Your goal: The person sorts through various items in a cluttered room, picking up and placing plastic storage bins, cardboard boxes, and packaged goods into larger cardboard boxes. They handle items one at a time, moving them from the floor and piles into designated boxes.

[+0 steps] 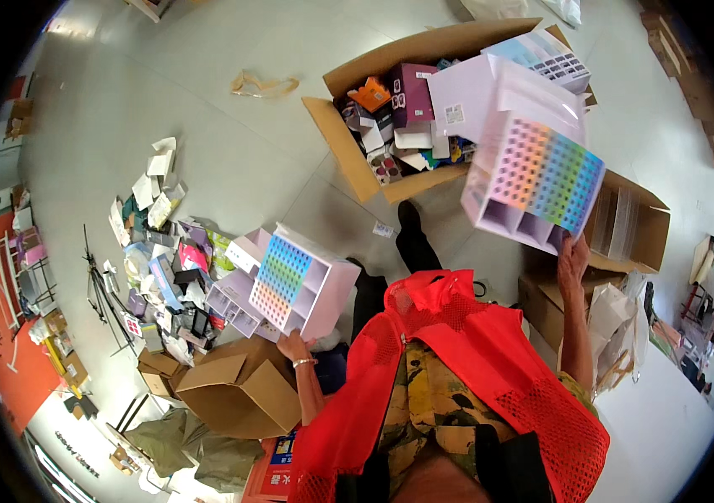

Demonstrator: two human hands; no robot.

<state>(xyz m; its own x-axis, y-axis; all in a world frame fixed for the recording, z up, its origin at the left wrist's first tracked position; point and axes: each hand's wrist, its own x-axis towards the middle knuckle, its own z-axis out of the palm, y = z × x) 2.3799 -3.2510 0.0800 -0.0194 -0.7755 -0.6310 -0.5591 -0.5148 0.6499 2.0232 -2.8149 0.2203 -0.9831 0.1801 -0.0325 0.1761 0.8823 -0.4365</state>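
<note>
My left hand [292,348] grips the lower edge of a white cardboard display box [282,276], which has a panel of rainbow-coloured dots and open compartments. A similar dotted display box [548,173] is in my right hand [574,254], held by its lower corner and slightly blurred. Clear plastic shows along its upper side. Behind it, a large open carton [341,148] holds mixed packaging, including a purple box [413,94] and an orange box [370,94]. A white box [536,60] lies over the carton's right end. White compartmented boxes [237,295] lie beside the left display box.
A pile of mixed packages [168,251] spreads over the floor at left, near a black tripod [99,289]. An open brown carton [237,393] stands below my left hand. At right are another open carton [649,220] and a white bag [611,320].
</note>
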